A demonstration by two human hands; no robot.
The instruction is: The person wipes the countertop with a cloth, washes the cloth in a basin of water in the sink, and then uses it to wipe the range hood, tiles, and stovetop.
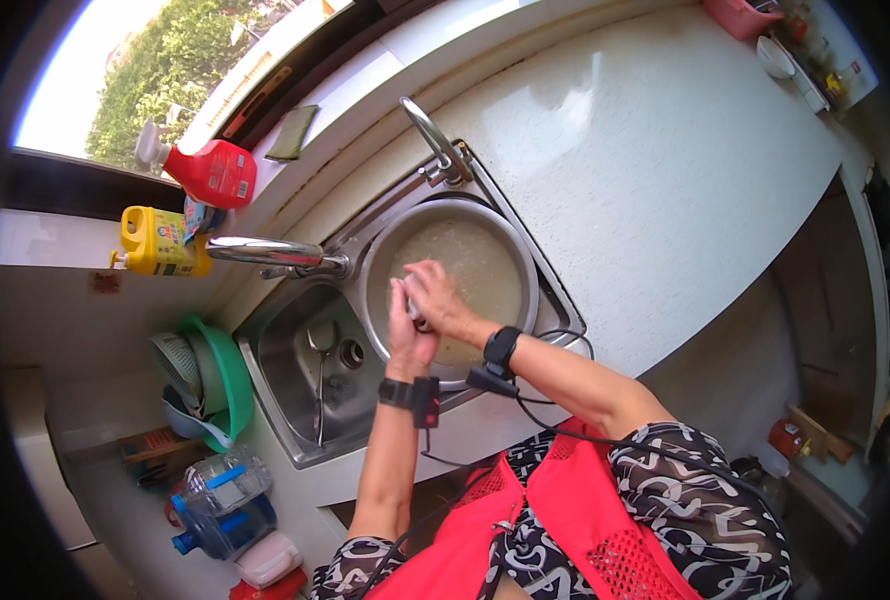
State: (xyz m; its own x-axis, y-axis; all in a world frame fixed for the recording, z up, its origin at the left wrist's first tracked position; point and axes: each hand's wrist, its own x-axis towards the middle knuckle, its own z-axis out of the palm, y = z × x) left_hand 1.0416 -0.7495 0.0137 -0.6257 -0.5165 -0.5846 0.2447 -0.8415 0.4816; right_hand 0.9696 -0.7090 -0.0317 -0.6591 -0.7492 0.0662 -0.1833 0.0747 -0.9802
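A large round metal basin (527,262) sits in the right bowl of the sink, holding cloudy, brownish water (465,250). Over its left half, my left hand (411,335) and my right hand (439,298) are closed together. Between them is a small, whitish object (414,311) with a dark spot at its lower end; fingers cover most of it, so its kind does not show. The right hand's fingers lie across it from above, and the left hand holds it from the left. Both wrists wear black straps with cables.
In the left sink bowl (295,325) lies a metal ladle (320,365). Two taps rise behind, a chrome tap (275,251) and a thinner tap (430,130). A red spray bottle (215,175), yellow jug (160,240) and green basin (233,385) stand left; a white countertop (655,180) extends right.
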